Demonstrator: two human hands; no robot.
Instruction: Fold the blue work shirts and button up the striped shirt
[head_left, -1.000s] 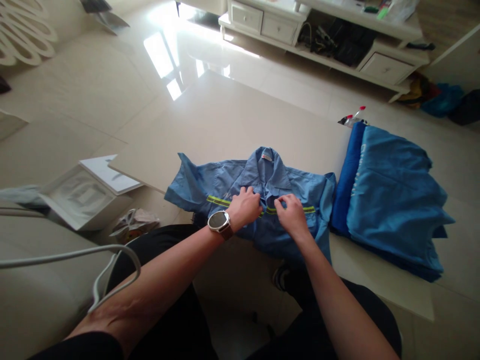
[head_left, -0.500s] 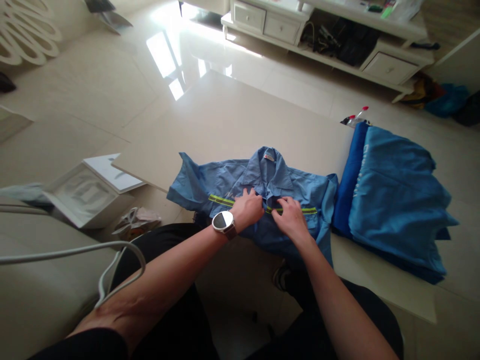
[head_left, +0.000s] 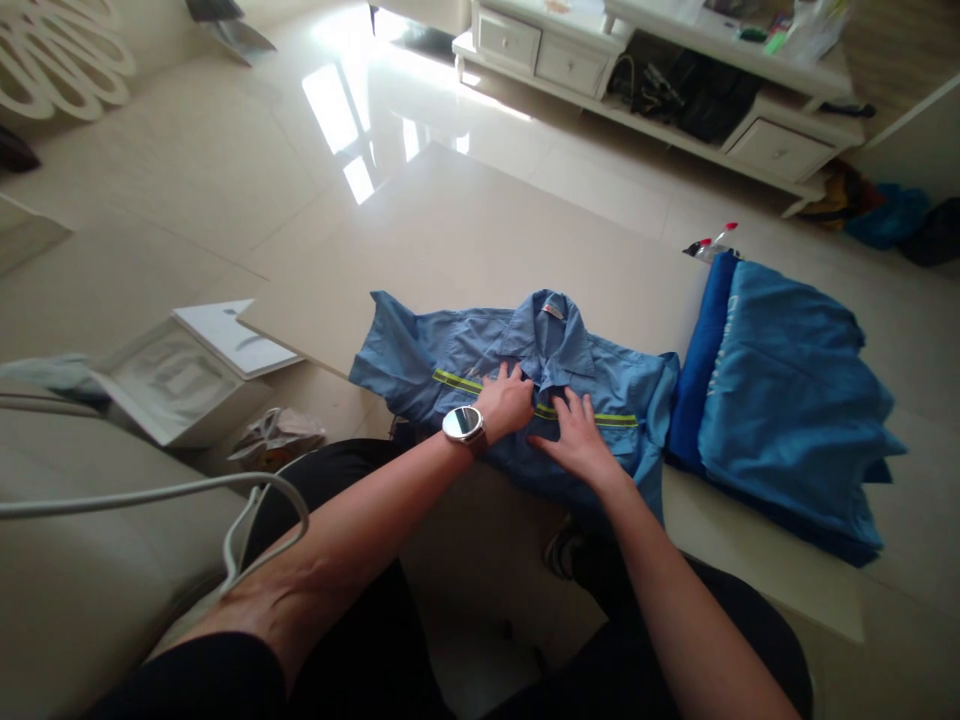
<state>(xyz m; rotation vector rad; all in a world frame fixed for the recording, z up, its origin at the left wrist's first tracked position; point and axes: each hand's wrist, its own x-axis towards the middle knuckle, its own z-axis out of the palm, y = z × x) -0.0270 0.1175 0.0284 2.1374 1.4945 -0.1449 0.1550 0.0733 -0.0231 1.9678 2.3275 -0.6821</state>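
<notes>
The blue shirt [head_left: 525,385] lies collar-far on the near edge of the desk [head_left: 465,240], just left of a stack of 2 folded blue garments [head_left: 787,400]; smoothing its front seems the step in hand. The left hand [head_left: 508,400] and right hand [head_left: 577,440] press flat beside the yellow stripe [head_left: 457,381], each grip spread apart, clamping nothing; any next move calls for pinching cloth.

Folded blue garments [head_left: 787,400], white box [head_left: 180,375]

No writing can be read. The small label [head_left: 554,310] inside the shirt's collar, just beyond the hands, is a blur, and pale lettering [head_left: 721,345] on the folded blue garment right of them is illegible.
</notes>
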